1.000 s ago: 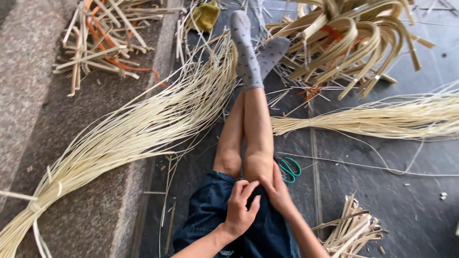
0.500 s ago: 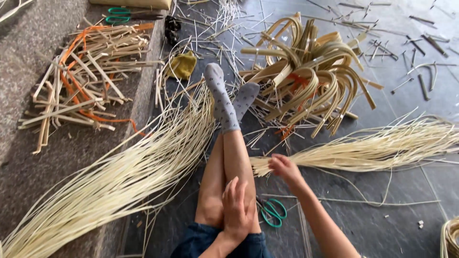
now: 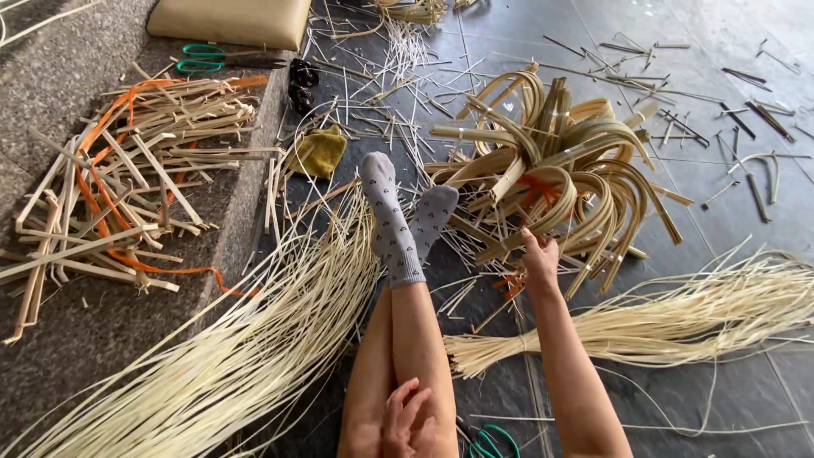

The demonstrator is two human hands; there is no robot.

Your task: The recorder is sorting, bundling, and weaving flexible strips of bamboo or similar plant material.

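Reaching step: right hand (image 3: pixel 540 257), fingers closing on a bent strip at the near edge of the cane pile (image 3: pixel 564 161), left hand (image 3: pixel 405 421) resting loosely open on the knee; lifting one strip free calls for untangling.

Right hand (image 3: pixel 540 259) reaches the pile of curved flat cane strips (image 3: pixel 560 165), hemmed by grey-socked crossed legs (image 3: pixel 405 254) on its left and a pale thin reed bundle (image 3: pixel 678 314) below. Bare dark floor tiles (image 3: pixel 704 399) right of the forearm leave open passage.
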